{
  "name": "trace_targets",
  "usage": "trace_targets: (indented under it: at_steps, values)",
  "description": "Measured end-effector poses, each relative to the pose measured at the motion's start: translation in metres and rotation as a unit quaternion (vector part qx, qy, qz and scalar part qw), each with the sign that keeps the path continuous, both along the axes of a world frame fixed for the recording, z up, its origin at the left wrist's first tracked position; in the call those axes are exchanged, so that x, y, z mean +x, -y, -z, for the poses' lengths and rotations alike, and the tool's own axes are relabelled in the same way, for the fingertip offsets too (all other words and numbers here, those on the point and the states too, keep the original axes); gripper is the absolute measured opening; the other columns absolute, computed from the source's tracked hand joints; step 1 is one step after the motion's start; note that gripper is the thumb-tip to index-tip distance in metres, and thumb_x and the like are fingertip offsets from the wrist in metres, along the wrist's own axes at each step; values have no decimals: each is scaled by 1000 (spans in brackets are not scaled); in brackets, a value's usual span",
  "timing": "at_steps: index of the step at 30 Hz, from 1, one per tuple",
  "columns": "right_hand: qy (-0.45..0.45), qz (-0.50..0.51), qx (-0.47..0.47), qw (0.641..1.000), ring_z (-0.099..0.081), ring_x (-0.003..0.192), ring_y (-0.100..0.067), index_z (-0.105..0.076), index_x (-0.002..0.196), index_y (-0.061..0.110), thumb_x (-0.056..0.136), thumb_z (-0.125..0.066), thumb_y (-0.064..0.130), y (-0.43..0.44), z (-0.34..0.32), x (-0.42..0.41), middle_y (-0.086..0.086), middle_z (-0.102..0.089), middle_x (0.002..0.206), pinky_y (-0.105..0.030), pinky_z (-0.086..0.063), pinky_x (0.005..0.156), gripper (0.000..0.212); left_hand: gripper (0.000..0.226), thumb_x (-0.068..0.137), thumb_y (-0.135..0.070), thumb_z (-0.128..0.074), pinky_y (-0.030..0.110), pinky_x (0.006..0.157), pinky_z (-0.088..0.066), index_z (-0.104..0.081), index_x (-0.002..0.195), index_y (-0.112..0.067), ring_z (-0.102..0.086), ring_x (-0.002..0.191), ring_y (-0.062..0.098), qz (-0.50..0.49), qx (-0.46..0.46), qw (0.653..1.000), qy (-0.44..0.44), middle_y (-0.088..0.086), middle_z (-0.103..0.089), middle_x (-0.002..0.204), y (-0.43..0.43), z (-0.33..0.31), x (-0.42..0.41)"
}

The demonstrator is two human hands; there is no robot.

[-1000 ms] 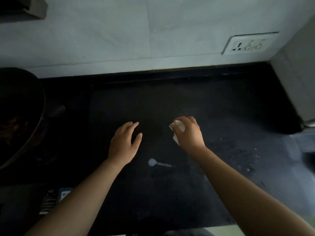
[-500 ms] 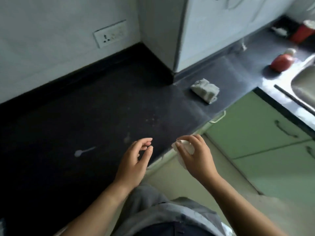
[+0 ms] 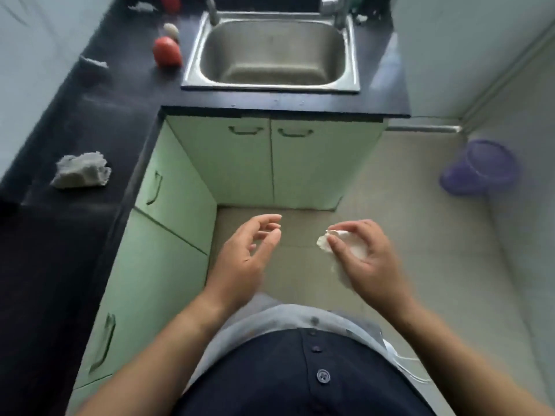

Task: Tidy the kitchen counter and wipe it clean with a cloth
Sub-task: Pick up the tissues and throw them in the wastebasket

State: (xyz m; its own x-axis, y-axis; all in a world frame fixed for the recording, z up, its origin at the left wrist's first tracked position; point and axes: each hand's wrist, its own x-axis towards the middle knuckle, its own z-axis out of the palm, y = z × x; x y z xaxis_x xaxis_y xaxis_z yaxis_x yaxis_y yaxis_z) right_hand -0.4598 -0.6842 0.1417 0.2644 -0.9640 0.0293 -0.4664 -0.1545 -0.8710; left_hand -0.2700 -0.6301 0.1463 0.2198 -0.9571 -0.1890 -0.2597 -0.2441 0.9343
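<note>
Small white wad (image 3: 324, 243) is pinched in the right hand (image 3: 366, 259), fingers and thumb curled round it, held over the floor and off the counter (image 3: 90, 115). Left hand (image 3: 243, 256) is relaxed, loosely curled, nothing held. Wad is judged light, soft and crushable; paper or fabric cannot be told. Crumpled grey-white cloth (image 3: 81, 174) lies on the dark counter near its front edge: limp, best bunched from the top. Red rounded object (image 3: 166, 52) stands just beside the steel sink (image 3: 270, 87), likely in a wipe's path. Purple bucket (image 3: 480, 166) sits on the floor, well apart.
</note>
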Motion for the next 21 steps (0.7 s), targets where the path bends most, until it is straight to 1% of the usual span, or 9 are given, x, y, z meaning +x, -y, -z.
trace_targets:
  at_steps: [2, 3, 7, 10, 14, 18, 21]
  values:
    - [4, 72, 32, 997, -57, 86, -1, -64, 86, 26, 84, -64, 31, -10, 3, -38, 9, -61, 91, -7, -38, 74, 6, 35, 78, -52, -45, 28, 87, -44, -59, 106, -37, -57, 97, 2, 77, 9, 997, 10, -13, -64, 104, 20, 1, -29]
    - [10, 110, 50, 993, -57, 85, -1, -65, 86, 26, 85, -65, 30, -15, 5, -53, 8, -61, 91, -7, -38, 72, 4, 35, 79, -52, -44, 27, 87, -44, -59, 106, -36, -57, 97, 2, 114, 14, 993, 15, -13, -64, 104, 28, 1, -43]
    - [34, 255, 100, 961, -57, 85, 1, -64, 84, 29, 84, -64, 29, -34, 14, -103, 10, -61, 91, -7, -39, 71, 0, 27, 86, -37, -47, 12, 79, -42, -59, 108, -30, -58, 94, 2, 256, 46, 965, 15, -8, -65, 104, 62, 7, -99]
    - [38, 351, 118, 928, -55, 87, 3, -64, 83, 29, 84, -64, 28, -32, 20, -134, 10, -61, 91, -4, -37, 72, 1, 24, 86, -36, -46, 13, 80, -42, -59, 107, -33, -58, 96, 2, 343, 75, 936, 20, -12, -65, 103, 96, 15, -135]
    - [21, 429, 127, 894, -55, 89, 3, -65, 85, 28, 84, -65, 28, -4, 30, -180, 9, -62, 92, -4, -36, 75, 1, 23, 87, -38, -46, 12, 80, -42, -59, 105, -37, -59, 98, 1, 412, 95, 906, 27, -14, -65, 104, 153, 30, -188]
    - [-3, 467, 144, 873, -53, 92, 6, -65, 86, 27, 84, -65, 28, 44, 38, -232, 11, -61, 94, -2, -34, 76, 3, 23, 86, -40, -45, 11, 80, -41, -59, 104, -38, -58, 99, -1, 449, 111, 887, 18, -15, -66, 104, 221, 44, -249]
    - [-5, 493, 161, 855, -53, 92, 5, -65, 86, 30, 84, -64, 32, 82, 29, -273, 13, -61, 94, -3, -35, 75, 2, 20, 91, -38, -46, 7, 77, -39, -58, 106, -36, -58, 99, -1, 476, 120, 871, 13, -15, -65, 105, 273, 41, -293]
